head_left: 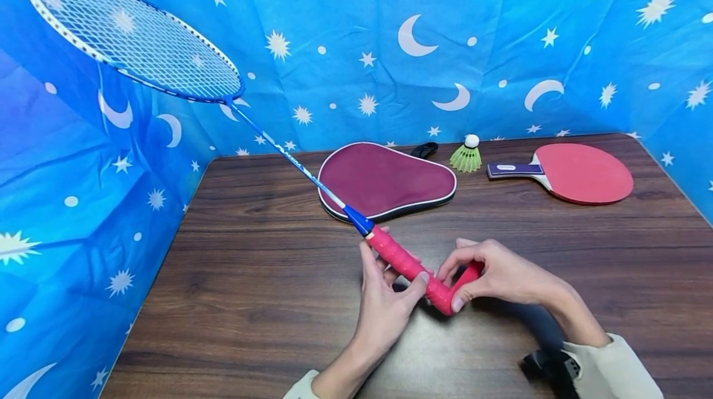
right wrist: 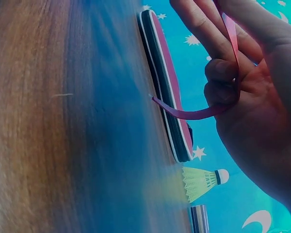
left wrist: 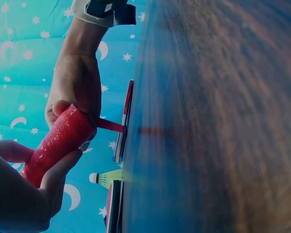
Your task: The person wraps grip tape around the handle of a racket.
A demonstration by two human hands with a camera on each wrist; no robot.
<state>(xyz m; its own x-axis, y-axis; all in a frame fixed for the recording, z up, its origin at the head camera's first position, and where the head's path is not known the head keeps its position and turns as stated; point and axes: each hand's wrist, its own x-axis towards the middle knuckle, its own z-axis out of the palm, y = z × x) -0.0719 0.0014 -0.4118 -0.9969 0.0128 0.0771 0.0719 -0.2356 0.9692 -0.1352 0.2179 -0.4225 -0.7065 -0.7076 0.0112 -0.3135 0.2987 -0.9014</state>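
Observation:
A blue and white badminton racket (head_left: pixel 139 31) slants above the table, its head up at the far left. Pinkish-red overgrip tape (head_left: pixel 398 255) is wound round its handle. My left hand (head_left: pixel 384 303) holds the wrapped handle, thumb on its near side and fingers behind. At the butt, my right hand (head_left: pixel 509 272) pinches a loose length of the tape. In the right wrist view the tape's tail (right wrist: pixel 189 115) runs across the palm and hangs free past the curled fingers. The left wrist view shows the handle's dotted, wrapped end (left wrist: pixel 63 136) between both hands.
Behind the handle lies a maroon paddle case (head_left: pixel 384 179) with white piping. A yellow-green shuttlecock (head_left: pixel 466 156) stands cork up beside it. Farther right is a red table tennis paddle (head_left: pixel 585 173). Blue cloth with moons and stars hangs round the wooden table (head_left: pixel 250 300).

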